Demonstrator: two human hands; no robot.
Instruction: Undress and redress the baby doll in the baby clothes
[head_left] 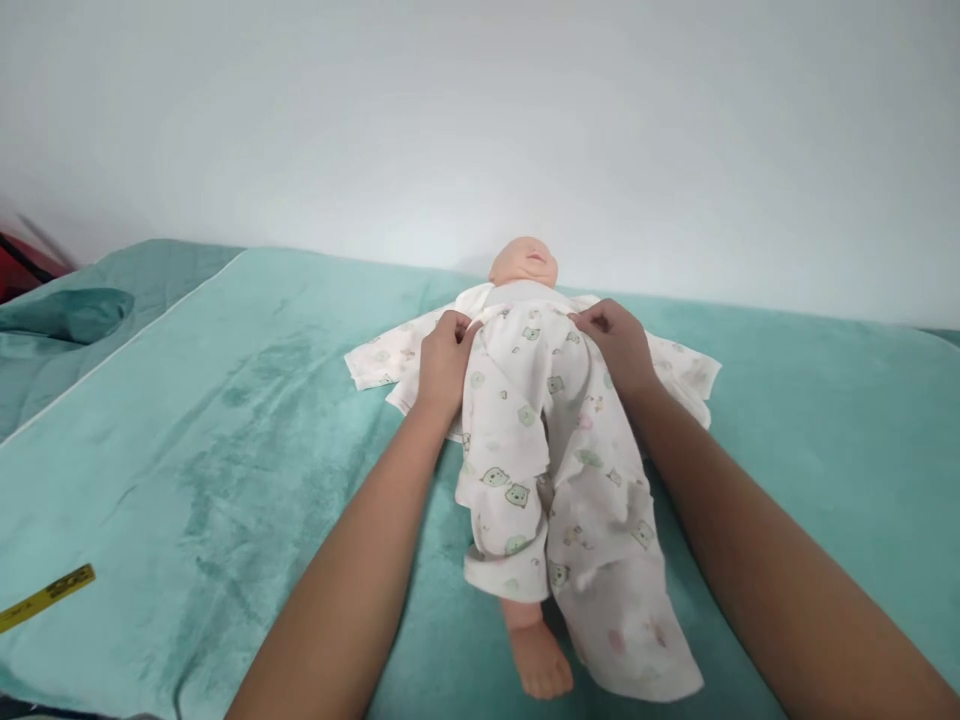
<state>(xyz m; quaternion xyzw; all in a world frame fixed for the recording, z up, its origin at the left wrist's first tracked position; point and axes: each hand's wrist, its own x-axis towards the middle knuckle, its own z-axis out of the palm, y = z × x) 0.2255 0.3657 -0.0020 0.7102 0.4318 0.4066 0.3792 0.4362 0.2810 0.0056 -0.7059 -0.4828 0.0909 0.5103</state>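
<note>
A baby doll lies on its back, its head toward the wall. White baby pants with a green bear print cover its legs, the waistband up at the belly. My left hand pinches the waistband on the left side, and my right hand pinches it on the right. Under the doll a matching printed shirt is spread, with both sleeves out to the sides. One bare foot sticks out of the left pant leg. The right pant leg hides the other foot.
A teal plush cover lies under the doll, with a folded part at the far left. A yellow strip with dark print is at the lower left. The pale wall rises behind the doll's head.
</note>
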